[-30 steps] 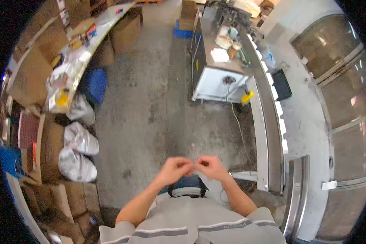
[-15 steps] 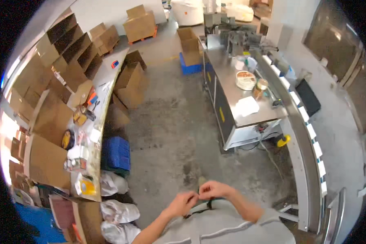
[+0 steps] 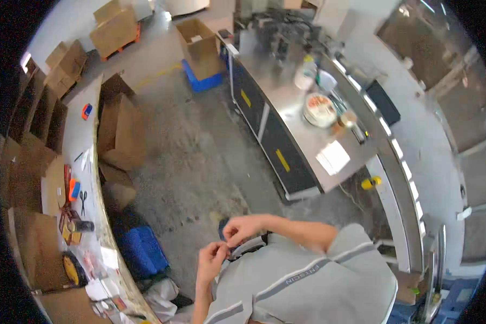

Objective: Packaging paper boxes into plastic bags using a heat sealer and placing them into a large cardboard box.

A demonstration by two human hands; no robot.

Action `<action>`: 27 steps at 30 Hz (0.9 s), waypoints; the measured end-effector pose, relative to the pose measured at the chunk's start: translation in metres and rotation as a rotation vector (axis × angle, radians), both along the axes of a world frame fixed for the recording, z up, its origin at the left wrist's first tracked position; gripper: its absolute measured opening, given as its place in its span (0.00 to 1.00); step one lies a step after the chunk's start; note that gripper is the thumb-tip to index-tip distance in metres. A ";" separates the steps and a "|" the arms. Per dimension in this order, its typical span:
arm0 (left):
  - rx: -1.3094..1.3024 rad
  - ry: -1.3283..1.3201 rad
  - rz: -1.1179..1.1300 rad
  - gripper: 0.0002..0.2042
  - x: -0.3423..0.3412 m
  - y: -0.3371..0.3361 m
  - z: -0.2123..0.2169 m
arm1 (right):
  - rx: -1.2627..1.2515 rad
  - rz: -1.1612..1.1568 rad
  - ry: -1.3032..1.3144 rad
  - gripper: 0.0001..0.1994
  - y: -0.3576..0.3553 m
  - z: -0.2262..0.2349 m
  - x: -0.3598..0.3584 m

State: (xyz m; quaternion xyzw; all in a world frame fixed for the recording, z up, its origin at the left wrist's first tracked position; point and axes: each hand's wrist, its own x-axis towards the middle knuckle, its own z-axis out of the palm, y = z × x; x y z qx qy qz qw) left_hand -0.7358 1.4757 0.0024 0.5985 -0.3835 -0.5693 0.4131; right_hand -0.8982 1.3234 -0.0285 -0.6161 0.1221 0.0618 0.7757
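Two hands, the left hand (image 3: 210, 258) and right hand (image 3: 242, 229), pinch closed together on something too small to identify, touching at chest height, well apart from the steel tabletop (image 3: 302, 135) ahead-right.

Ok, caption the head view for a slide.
Left hand and right hand pinch something small at the chest, between a cluttered bench and a steel table.

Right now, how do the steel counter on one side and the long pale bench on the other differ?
The steel counter is shiny metal with dark cabinet fronts below; the long pale bench is a light, matt top with cardboard boxes under it. The counter carries a round bowl, a white sheet and containers; the bench carries scissors and small orange tools. Both run along the concrete floor.
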 end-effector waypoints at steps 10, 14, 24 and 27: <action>-0.117 -0.453 -0.607 0.11 0.194 -0.312 0.025 | -0.319 -0.365 0.153 0.11 -0.229 0.019 0.146; -0.125 -0.501 -0.642 0.09 0.255 -0.424 0.009 | -0.310 -0.331 0.107 0.10 -0.338 -0.007 0.207; 0.016 -0.603 -0.045 0.08 0.466 -0.687 -0.010 | -0.584 -0.312 0.025 0.14 -0.676 -0.032 0.442; 0.062 -0.484 0.290 0.11 0.560 -0.726 -0.096 | -0.620 -0.332 0.131 0.15 -0.771 -0.024 0.499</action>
